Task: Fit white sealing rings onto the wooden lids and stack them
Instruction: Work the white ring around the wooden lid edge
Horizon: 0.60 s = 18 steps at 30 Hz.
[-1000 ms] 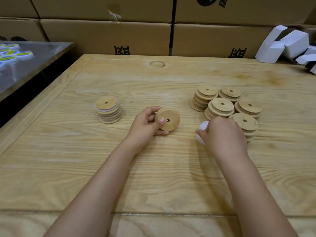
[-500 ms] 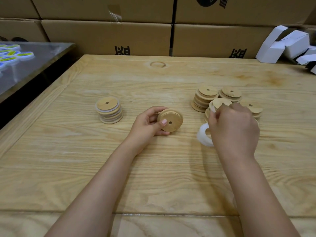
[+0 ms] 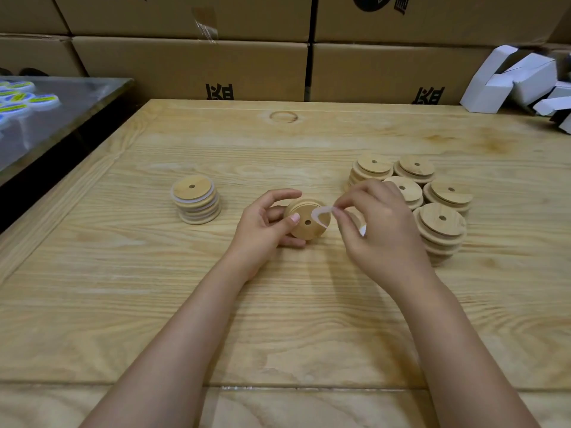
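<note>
Cardboard boxes are stacked along the back, and I'm working at a pale wooden table. Both hands are close together mid-table. My left hand grips one wooden lid tipped up on its edge, thumb on the face near the centre hole. My right hand pinches a white sealing ring between fingertips, right up against the lid's upper edge – can't tell if it's seated at all. Off to the left is the stack of ringed lids, white bands showing between the layers. Bare lid stacks cluster just behind my right hand – five of them. Small white cartons sit at the far right corner.
</note>
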{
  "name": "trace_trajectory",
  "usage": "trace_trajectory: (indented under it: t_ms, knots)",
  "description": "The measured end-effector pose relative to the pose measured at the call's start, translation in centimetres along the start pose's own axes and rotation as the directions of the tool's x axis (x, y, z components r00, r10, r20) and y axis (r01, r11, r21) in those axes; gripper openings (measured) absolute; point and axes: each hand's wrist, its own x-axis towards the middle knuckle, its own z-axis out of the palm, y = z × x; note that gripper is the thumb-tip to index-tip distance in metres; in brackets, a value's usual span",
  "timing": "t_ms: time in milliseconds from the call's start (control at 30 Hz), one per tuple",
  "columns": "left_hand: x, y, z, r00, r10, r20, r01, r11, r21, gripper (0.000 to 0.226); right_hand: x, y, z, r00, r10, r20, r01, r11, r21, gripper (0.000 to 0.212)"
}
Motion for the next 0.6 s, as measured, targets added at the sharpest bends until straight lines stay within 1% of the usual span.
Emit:
trace_trajectory:
  t_ms: [67,200,367,433,500,567,600]
  knots:
    - [0.0,-0.1,-0.1,1.0,0.012,0.004,-0.012,1.0,-0.001,0.025,-0.1,-0.2,0.3,0.996,0.046,0.078,-0.052,0.996,0.078,0.003]
    - [-0.2,0.0,-0.1,0.999,0.039,0.033,-0.04,0.999,0.006,0.02,-0.1,-0.2,1.0,0.972,0.152,0.179,-0.191,0.955,0.225,0.006]
    - [-0.4,0.2,0.1,0.998,0.045,0.036,-0.046,0.998,0.036,0.018,-0.2,-0.2,1.7,0.952,0.256,0.169,-0.304,0.867,0.396,0.006]
    - [-0.4,0.2,0.2,0.999,0.043,0.031,-0.045,0.998,0.044,0.017,-0.1,-0.1,1.8,0.942,0.289,0.17,-0.335,0.826,0.453,0.013]
    - [-0.4,0.2,0.2,0.999,0.038,0.036,-0.039,0.998,0.04,0.012,-0.1,-0.1,1.9,0.932,0.318,0.172,-0.361,0.792,0.493,0.017]
    - [-0.5,0.2,0.2,0.998,0.033,0.049,-0.034,0.999,0.023,0.003,0.0,0.0,2.1,0.926,0.34,0.162,-0.373,0.769,0.519,0.016]
    - [-0.5,0.2,0.2,0.998,0.037,0.047,-0.038,0.999,0.027,0.004,-0.1,0.1,2.1,0.926,0.346,0.153,-0.372,0.767,0.523,0.016]
